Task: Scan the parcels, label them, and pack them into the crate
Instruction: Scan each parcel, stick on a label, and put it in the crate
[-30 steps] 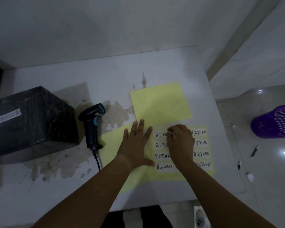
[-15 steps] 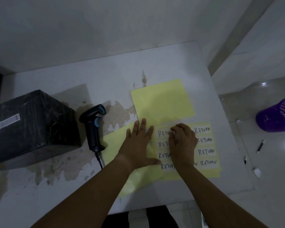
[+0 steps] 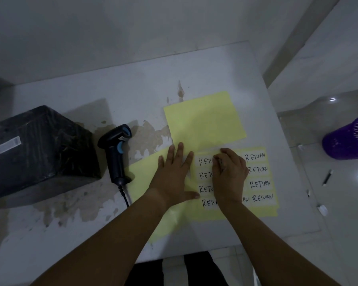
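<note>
A yellow label sheet [image 3: 262, 209] with several white "RETURN" stickers lies at the table's right front. My left hand [image 3: 174, 174] presses flat on the sheet's left part, fingers straight. My right hand [image 3: 228, 172] lies over the sticker columns with fingers curled, pinching at the top-left sticker [image 3: 205, 161]. A black wrapped parcel [image 3: 37, 153] with a white barcode strip stands at the left. A black barcode scanner [image 3: 116, 153] stands beside it.
A blank yellow sheet [image 3: 203, 118] lies behind the label sheet, another [image 3: 141, 178] under my left arm. The white stained table [image 3: 91, 100] ends close on the right. A purple mesh basket [image 3: 349, 137] and a pen [image 3: 327, 177] are on the floor.
The view has shifted slightly. My right fingers have crept a little toward the top edge of the top-left sticker. My left hand stays pressed flat.
</note>
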The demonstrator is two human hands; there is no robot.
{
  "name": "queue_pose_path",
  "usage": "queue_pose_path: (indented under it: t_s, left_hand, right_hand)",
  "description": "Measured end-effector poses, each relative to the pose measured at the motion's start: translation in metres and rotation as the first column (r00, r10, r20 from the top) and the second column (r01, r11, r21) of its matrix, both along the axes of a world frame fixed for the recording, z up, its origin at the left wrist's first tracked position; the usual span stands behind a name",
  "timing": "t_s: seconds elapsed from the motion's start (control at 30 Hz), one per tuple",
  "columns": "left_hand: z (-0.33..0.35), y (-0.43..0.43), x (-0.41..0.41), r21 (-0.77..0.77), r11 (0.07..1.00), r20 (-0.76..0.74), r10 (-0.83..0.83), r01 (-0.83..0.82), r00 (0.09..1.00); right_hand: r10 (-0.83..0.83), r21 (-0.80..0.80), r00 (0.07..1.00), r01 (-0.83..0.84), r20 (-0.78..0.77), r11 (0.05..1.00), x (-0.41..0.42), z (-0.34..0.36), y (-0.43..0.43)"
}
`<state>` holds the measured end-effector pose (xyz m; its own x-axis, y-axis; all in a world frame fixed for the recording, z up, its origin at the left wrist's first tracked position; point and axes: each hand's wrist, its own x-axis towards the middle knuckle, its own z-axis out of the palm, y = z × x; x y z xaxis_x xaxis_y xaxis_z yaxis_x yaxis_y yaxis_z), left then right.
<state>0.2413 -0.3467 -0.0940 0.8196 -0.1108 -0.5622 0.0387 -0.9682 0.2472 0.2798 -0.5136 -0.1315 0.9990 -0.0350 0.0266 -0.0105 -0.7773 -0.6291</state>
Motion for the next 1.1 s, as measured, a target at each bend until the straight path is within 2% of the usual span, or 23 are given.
queue_pose_path:
  t_s: [0.97,1.1]
  left_hand:
    - [0.0014,0.0049,0.0015,-0.027,0.999,-0.020,-0.031,0.030,0.999]
    - [0.0002,0.0040,0.0011,-0.018,0.999,-0.014,-0.040,0.040,0.999]
  right_hand:
    - [-0.006,-0.043,1.000,0.007,0.014,0.999,-0.0013,-0.0065,0.0037]
    - [-0.003,-0.032,0.998,0.005,0.056,0.999,-0.0027,-0.0076,0.0020]
